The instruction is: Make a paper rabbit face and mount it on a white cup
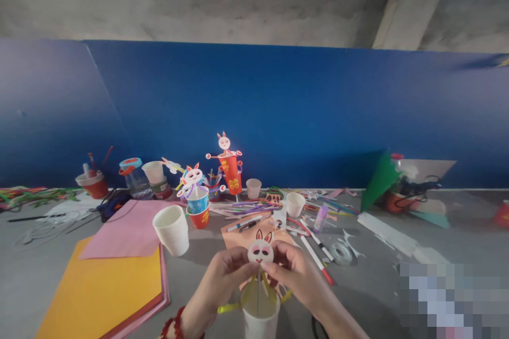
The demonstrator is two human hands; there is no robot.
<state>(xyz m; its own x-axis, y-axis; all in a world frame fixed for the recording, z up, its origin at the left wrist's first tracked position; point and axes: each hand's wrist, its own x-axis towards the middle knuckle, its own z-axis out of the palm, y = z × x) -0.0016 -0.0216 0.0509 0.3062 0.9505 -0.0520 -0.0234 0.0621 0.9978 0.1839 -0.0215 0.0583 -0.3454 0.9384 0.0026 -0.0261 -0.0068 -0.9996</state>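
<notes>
Between both hands is a round white paper rabbit face [260, 250] with drawn eyes, mouth and two upright ears. My left hand [230, 270] pinches its lower left edge, thumb in front. From the other side, my right hand [292, 265] pinches the lower right edge. A thin stick runs down from the face into a white paper cup [261, 318] just below, at the frame's bottom edge. Yellow pipe cleaners [229, 308] stick out on both sides of this cup. Behind the hands lies an orange paper sheet [234, 241].
Finished-looking rabbit cup figures, one on red cups [229, 169] and one on a blue cup [198, 204], stand farther back. A white cup [172, 230] and coloured paper [107, 275] lie left. Markers [317, 260], clear tape [341, 253] and a purple glue stick [320, 218] are right.
</notes>
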